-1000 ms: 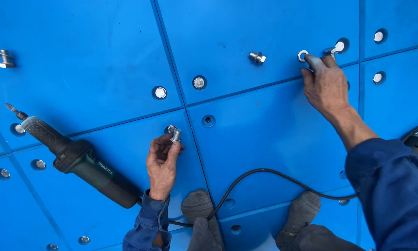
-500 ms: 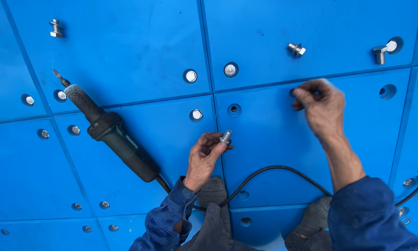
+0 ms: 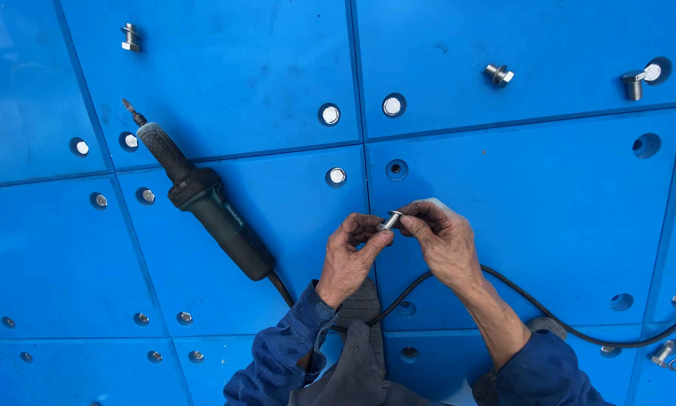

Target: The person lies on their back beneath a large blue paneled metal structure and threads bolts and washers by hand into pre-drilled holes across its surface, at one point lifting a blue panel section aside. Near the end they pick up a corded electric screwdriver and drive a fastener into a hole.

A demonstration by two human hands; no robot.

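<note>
My left hand (image 3: 351, 252) and my right hand (image 3: 441, 239) meet over the blue panel floor (image 3: 548, 225), both pinching one small silver bolt (image 3: 389, 221) between their fingertips. The bolt sits just below an empty round hole (image 3: 397, 169) near the panel seam. A filled hole with a bolt head (image 3: 336, 176) lies to the left of it. Both sleeves are dark blue.
A corded power tool (image 3: 203, 199) with a pointed bit lies on the panels to the left, its black cable (image 3: 578, 327) running under my arms to the right. Loose bolts (image 3: 498, 74) rest near the top, and more by an open hole (image 3: 646, 145) at right.
My right hand came down from the upper right holes to join my left hand at the bolt. The view shifted so the tool now lies farther right and higher.
</note>
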